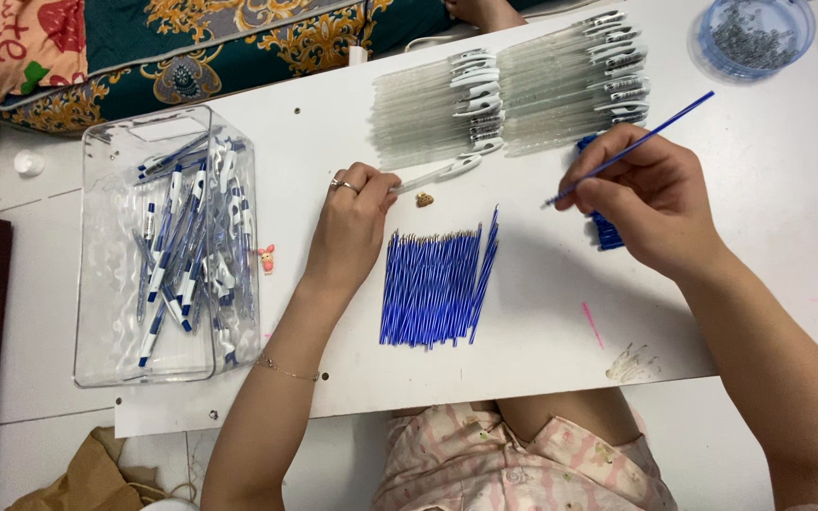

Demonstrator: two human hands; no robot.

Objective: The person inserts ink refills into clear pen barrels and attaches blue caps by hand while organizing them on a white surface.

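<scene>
While both hands sit over the white board, the scene reads near to far as follows

Lap: pink patterned cloth (523, 464) at the near edge, under the white board (542, 341) that serves as the work surface

Refill pile: a loose bundle of blue refills (433, 289) lies flat between the two wrists, tips pointing away, well within reach of either hand

Right hand: the right hand (650, 203) has its fingers closed in a pinch on a single blue refill (641, 144), held at a slant with its tip down and toward the left, its far end up and to the right; a small clump of more blue parts (606, 232) lies partly hidden under this hand

Left hand: the left hand (352, 222) is curled shut, thumb and forefinger gripping the end of one clear pen barrel (442, 172) with a white clip, which lies almost flat on the board

Step in hand: judged from the poses, a refill is being brought to a barrel for insertion; the two are near but apart

Next move calls for: lining the refill tip up with the barrel's open end and holding the barrel steady

Small brass piece (424, 200): just beside the left thumb, too small to identify

Clear bin (158, 251): left of the left hand, holding finished-looking blue-and-white pens

Far row: empty clear barrels (513, 95) laid side by side, and a round blue lid (755, 36) with tiny grey parts at the far right corner
</scene>
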